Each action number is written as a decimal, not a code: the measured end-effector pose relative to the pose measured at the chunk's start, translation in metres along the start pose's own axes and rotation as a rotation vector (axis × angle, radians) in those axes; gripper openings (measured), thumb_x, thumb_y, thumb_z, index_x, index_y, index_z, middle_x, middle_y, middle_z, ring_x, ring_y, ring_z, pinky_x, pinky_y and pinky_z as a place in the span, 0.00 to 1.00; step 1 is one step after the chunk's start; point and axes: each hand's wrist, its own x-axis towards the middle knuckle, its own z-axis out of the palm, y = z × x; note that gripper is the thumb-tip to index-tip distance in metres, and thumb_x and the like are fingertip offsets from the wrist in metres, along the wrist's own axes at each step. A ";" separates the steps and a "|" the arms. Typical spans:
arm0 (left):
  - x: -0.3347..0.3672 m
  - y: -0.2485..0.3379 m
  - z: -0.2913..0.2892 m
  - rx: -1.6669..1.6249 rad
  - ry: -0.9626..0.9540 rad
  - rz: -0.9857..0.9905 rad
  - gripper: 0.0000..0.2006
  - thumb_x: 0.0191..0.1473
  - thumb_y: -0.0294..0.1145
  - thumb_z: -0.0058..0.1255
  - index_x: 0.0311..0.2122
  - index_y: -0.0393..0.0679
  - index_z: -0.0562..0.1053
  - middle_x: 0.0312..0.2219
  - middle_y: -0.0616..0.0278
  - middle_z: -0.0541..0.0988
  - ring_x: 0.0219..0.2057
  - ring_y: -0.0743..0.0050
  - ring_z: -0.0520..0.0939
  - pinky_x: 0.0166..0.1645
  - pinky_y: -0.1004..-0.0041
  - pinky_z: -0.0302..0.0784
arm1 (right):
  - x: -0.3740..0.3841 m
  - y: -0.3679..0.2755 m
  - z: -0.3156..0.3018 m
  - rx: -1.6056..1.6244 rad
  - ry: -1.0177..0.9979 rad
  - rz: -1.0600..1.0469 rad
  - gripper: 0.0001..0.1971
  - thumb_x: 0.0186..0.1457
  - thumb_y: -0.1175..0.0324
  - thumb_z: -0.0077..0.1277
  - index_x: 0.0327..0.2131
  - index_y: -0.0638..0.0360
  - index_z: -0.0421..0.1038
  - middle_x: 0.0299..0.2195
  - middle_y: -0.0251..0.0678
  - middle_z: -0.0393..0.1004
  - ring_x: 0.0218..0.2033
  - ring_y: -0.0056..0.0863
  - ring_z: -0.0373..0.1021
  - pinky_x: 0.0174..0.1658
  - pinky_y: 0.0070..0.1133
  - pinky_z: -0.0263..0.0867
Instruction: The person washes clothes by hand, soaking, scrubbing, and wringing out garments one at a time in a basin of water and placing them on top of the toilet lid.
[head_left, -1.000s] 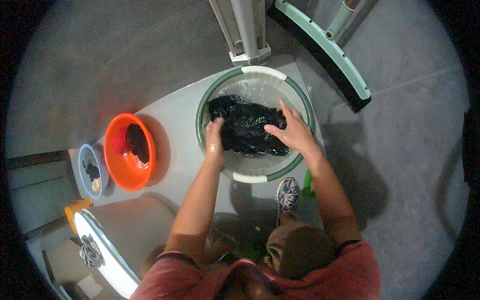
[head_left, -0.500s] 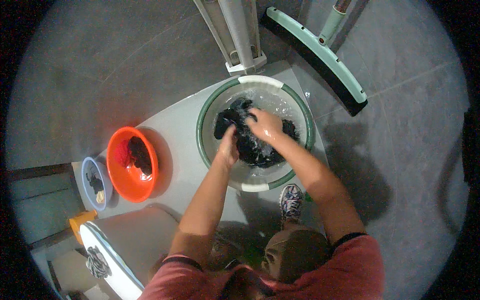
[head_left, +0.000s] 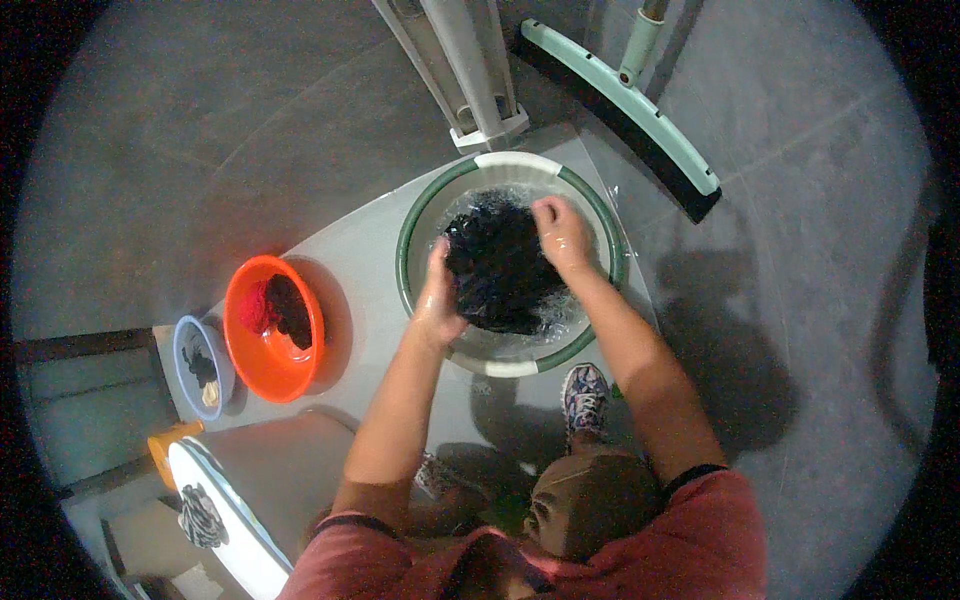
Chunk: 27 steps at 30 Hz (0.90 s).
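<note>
A dark, soaked cloth lies bunched and spread across the water in a round basin with a green-and-white rim. At the cloth's left edge, my left hand grips it, with some fingers hidden by cloth and water. My right hand is curled at the cloth's upper right edge, its fingers closed on the fabric. Both hands are wet and inside the basin's rim. What garment the cloth is cannot be made out.
Left of the basin stand an orange bowl with red and dark cloth and a small pale-blue bowl with dark and cream cloth. A green floor squeegee lies upper right. Ladder-like legs stand behind; a white toilet-like fixture is lower left.
My hands have moved apart, the right one up and right, the left one to the cloth's left edge. The dark cloth has spread wider between them.
</note>
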 end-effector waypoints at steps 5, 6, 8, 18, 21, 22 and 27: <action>-0.023 0.012 0.003 0.060 -0.159 0.093 0.24 0.52 0.36 0.49 0.54 0.39 0.63 0.49 0.50 0.70 0.50 0.55 0.72 0.55 0.60 0.66 | -0.008 0.076 -0.013 0.547 -0.159 0.349 0.11 0.55 0.70 0.47 0.42 0.60 0.67 0.37 0.36 0.72 0.40 0.27 0.67 0.46 0.23 0.62; -0.029 0.014 0.013 0.205 -0.171 0.167 0.23 0.49 0.28 0.51 0.52 0.38 0.64 0.47 0.50 0.71 0.47 0.56 0.73 0.53 0.61 0.69 | -0.016 0.077 -0.013 0.420 -0.215 0.308 0.11 0.54 0.73 0.48 0.41 0.62 0.66 0.37 0.36 0.72 0.40 0.25 0.67 0.46 0.21 0.62; -0.034 0.013 0.046 0.095 -0.212 0.098 0.25 0.42 0.16 0.49 0.51 0.36 0.65 0.44 0.51 0.73 0.44 0.57 0.76 0.50 0.63 0.72 | -0.022 0.114 0.005 0.374 -0.210 0.150 0.14 0.51 0.73 0.50 0.44 0.60 0.67 0.41 0.37 0.73 0.44 0.30 0.68 0.47 0.25 0.63; -0.051 0.039 0.037 0.018 -0.168 0.114 0.19 0.49 0.27 0.47 0.47 0.30 0.67 0.39 0.48 0.76 0.40 0.56 0.79 0.48 0.63 0.75 | -0.069 -0.014 -0.010 1.279 -0.825 0.475 0.47 0.49 0.31 0.38 0.63 0.54 0.42 0.63 0.40 0.46 0.61 0.37 0.49 0.61 0.32 0.47; -0.055 0.050 0.032 0.004 -0.263 0.114 0.19 0.49 0.28 0.46 0.47 0.29 0.67 0.39 0.47 0.76 0.39 0.56 0.79 0.47 0.63 0.75 | -0.072 0.039 0.012 0.775 -0.491 0.453 0.42 0.52 0.35 0.39 0.61 0.56 0.46 0.58 0.39 0.56 0.57 0.35 0.56 0.57 0.31 0.54; -0.059 0.048 0.030 0.013 -0.268 0.141 0.20 0.48 0.27 0.45 0.48 0.30 0.66 0.40 0.46 0.76 0.40 0.56 0.79 0.48 0.63 0.74 | -0.071 0.042 0.013 0.722 -0.400 0.751 0.41 0.52 0.37 0.43 0.61 0.56 0.48 0.60 0.40 0.52 0.57 0.36 0.55 0.58 0.31 0.52; -0.084 0.049 0.062 0.023 -0.340 0.154 0.24 0.46 0.25 0.45 0.51 0.30 0.63 0.42 0.45 0.74 0.41 0.54 0.78 0.50 0.62 0.73 | -0.097 0.024 0.054 1.373 -0.608 0.470 0.33 0.55 0.44 0.44 0.58 0.54 0.54 0.54 0.35 0.62 0.55 0.29 0.59 0.55 0.28 0.59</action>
